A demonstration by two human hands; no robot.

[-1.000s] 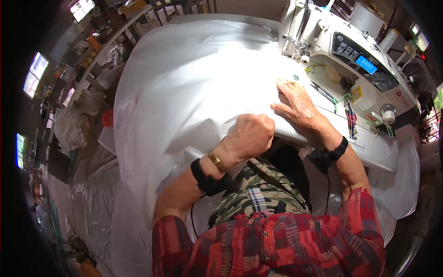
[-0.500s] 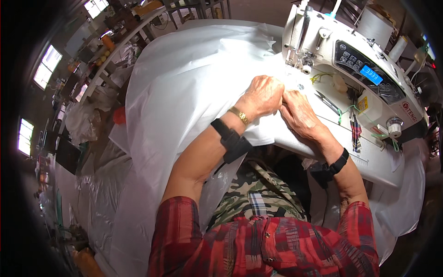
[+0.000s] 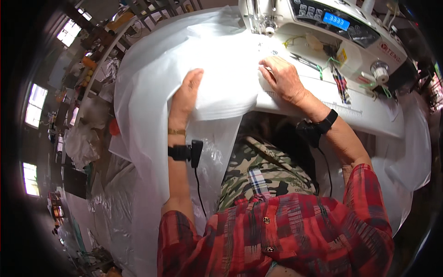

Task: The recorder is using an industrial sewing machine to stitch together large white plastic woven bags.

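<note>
A large piece of thin, translucent white sheeting (image 3: 147,87) covers the left of the sewing table and hangs toward my lap. My left hand (image 3: 185,92) is closed on a fold of it; some of its fingers are hidden by the material. To the right, my right hand (image 3: 285,79) has curled fingers, with the fingertips pinching the sheeting's right edge, below the needle area. Bright glare washes out the material between both hands. The white sewing machine (image 3: 277,18) stands just beyond my right hand, its presser foot area apart from my fingers.
On the machine bed lie dark tweezers (image 3: 304,61) and plaid fabric strips (image 3: 340,87). A ruler scale (image 3: 341,109) runs along the table's front edge. Crumpled clear plastic (image 3: 83,138) and a cluttered bench (image 3: 99,69) are at left. Wrist straps with cables are on both my arms.
My hands, together near the needle before, are now apart. The left has moved left and nearer me with the sheeting; the right stays by the machine. The view has shifted too.
</note>
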